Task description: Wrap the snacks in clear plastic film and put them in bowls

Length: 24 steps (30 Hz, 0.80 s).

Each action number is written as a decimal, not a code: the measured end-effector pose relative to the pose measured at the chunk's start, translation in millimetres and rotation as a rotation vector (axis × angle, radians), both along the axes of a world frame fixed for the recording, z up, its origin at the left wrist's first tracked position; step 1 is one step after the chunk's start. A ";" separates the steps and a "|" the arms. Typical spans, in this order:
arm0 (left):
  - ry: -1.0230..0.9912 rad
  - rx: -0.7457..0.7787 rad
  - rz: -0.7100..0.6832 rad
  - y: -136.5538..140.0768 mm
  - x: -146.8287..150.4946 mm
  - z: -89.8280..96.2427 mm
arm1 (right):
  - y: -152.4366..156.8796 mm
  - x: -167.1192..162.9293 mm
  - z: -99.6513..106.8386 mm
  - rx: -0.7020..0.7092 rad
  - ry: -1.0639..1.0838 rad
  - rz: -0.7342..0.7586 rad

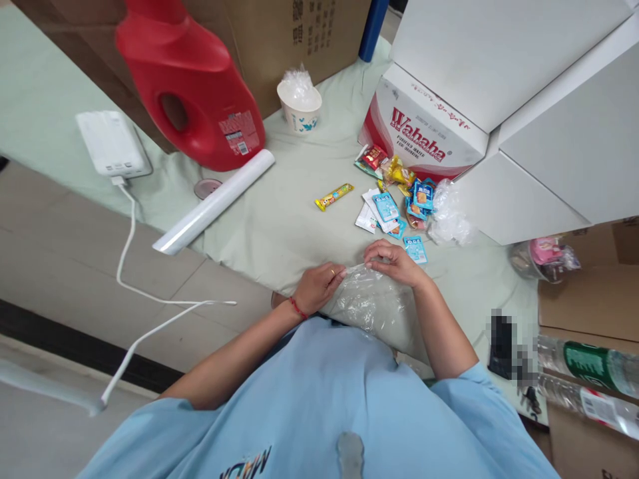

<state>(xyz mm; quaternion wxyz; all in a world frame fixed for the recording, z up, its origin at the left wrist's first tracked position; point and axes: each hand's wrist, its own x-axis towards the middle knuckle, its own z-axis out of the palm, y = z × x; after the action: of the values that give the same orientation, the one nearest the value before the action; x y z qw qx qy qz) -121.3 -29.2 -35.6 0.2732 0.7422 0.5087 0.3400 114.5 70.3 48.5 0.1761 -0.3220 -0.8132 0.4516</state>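
Note:
A clear plastic bag (372, 299) hangs over the near edge of the cloth-covered table, its top edge stretched between my two hands. My left hand (318, 286) pinches one corner of that edge between thumb and fingers. At the other side, my right hand (392, 261) grips the bag's edge with its fingertips. Just beyond my right hand lies a blue snack packet (415, 249). Farther off are more blue and white packets (385, 207) and a yellow snack stick (334, 197). The bag looks flat, and its lower part is hidden against my shirt.
Crumpled clear plastic (449, 213) and blue-wrapped snacks (423, 194) lie before a Wahaha carton (419, 130). A white roll (214, 203), a red detergent jug (192, 86), a paper cup (299, 106) and a white power bank (114, 143) stand or lie leftward. Bottles (589, 362) are at right.

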 end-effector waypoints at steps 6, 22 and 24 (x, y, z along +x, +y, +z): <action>-0.044 -0.004 -0.006 -0.2 0.0 2.1 | -0.2 4.1 -5.6 -0.176 0.046 -0.094; -0.040 -0.033 0.014 0.6 0.6 1.9 | -2.8 -10.2 -5.6 0.030 -0.034 0.062; -0.039 -0.046 0.031 1.0 -0.1 4.7 | 0.0 -8.6 -8.6 0.110 -0.023 -0.055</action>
<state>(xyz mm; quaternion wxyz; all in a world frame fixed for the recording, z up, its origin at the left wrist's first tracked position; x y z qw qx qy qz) -121.4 -28.2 -30.9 0.2947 0.7209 0.5225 0.3470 105.9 70.3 40.0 0.1963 -0.3391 -0.8298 0.3973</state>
